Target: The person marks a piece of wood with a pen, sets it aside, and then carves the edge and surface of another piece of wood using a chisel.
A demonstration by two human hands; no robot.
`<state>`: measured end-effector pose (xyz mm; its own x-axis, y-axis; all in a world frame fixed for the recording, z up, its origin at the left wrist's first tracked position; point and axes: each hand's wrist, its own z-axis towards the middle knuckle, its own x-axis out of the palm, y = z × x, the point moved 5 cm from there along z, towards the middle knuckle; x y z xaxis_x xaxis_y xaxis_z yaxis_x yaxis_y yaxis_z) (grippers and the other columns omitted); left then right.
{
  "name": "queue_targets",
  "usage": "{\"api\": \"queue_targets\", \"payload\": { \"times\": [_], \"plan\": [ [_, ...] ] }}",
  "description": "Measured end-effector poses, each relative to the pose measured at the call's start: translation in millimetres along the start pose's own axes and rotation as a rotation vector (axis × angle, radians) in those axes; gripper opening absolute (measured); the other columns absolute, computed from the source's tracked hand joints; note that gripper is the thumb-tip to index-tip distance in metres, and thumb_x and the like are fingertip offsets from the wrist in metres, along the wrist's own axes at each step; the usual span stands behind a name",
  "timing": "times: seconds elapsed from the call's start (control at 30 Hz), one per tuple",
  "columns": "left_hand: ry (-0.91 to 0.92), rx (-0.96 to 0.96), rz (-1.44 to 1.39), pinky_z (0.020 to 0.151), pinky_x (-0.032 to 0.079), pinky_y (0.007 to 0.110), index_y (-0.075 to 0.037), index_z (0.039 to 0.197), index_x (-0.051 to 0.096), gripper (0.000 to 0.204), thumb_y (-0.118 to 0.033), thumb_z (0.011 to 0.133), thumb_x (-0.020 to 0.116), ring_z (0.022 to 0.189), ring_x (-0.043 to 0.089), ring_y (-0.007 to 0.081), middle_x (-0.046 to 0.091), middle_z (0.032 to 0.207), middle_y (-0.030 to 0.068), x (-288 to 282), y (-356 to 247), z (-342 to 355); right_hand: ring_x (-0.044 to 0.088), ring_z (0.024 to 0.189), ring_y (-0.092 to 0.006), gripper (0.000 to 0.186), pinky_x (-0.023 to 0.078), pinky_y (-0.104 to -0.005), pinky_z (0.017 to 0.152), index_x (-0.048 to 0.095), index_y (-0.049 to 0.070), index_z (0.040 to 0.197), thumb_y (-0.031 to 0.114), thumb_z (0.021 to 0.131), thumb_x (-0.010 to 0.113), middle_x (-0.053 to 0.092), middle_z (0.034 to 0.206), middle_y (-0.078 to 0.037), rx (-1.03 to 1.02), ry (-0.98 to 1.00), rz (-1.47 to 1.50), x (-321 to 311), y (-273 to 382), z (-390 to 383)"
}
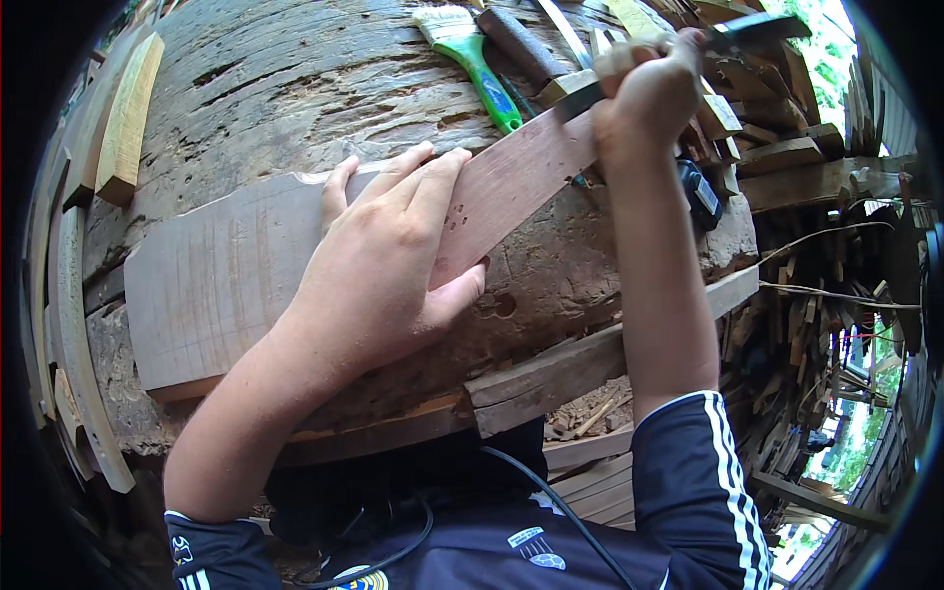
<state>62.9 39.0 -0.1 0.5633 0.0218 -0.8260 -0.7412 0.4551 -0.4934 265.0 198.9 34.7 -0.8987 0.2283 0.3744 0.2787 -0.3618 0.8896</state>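
Note:
A flat wooden board [231, 261] lies on the workbench, its wide greyish end at the left and a narrower pinkish stretch running toward the upper right. My left hand [388, 226] grips it across the middle, fingers spread toward the far edge and thumb at the near edge. In my right hand [649, 93] is a flat-bladed hand tool [755, 32] with a dark handle; its exact kind is unclear. The fingers are closed around it, and the dark blade lies across the board's far right end.
Beyond the board lie a green-handled brush [472, 64] and a brown cylindrical piece [521, 44]. A dark tape-measure-like object [699, 195] sits by my right forearm. The rough, cracked workbench [256, 88] has timber strips [131, 118] along its left side. Piled wood stands at the right.

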Motion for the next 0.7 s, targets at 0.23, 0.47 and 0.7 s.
{"api": "queue_targets", "payload": {
  "times": [0.23,0.47,0.7],
  "plan": [
    [-0.004,-0.024,-0.008,0.118,0.022,0.060,0.004,0.142,0.046,0.074,-0.028,0.081,0.074,0.139,0.048,0.0313,0.060,0.135,0.0215,-3.3,8.1,-6.3,0.021,0.042,-0.0105,0.051,0.017,-0.0299,0.041,0.035,0.012,0.070,0.044,0.110,0.035,0.028,0.054,0.002,-0.058,0.069,-0.095,25.3,-2.9,-7.9],
    [-0.020,0.012,0.030,0.117,0.023,0.059,0.003,0.142,0.047,0.074,-0.028,0.080,0.075,0.138,0.049,0.0310,0.058,0.137,0.0219,-2.7,3.5,-5.1,0.022,0.044,-0.0106,0.048,0.017,-0.0294,0.042,0.035,0.014,0.073,0.044,0.110,0.034,0.029,0.058,0.004,0.091,0.160,-0.012,27.5,-2.5,-36.0],
    [-0.013,-0.012,0.004,0.117,0.025,0.056,0.003,0.142,0.047,0.075,-0.027,0.079,0.076,0.137,0.050,0.0308,0.058,0.137,0.0213,-3.0,1.0,-0.6,0.019,0.042,-0.0098,0.052,0.016,-0.0291,0.041,0.033,0.015,0.069,0.046,0.110,0.031,0.024,0.054,0.004,-0.045,-0.082,-0.082,-30.8,21.6,32.9]
  ]
}}
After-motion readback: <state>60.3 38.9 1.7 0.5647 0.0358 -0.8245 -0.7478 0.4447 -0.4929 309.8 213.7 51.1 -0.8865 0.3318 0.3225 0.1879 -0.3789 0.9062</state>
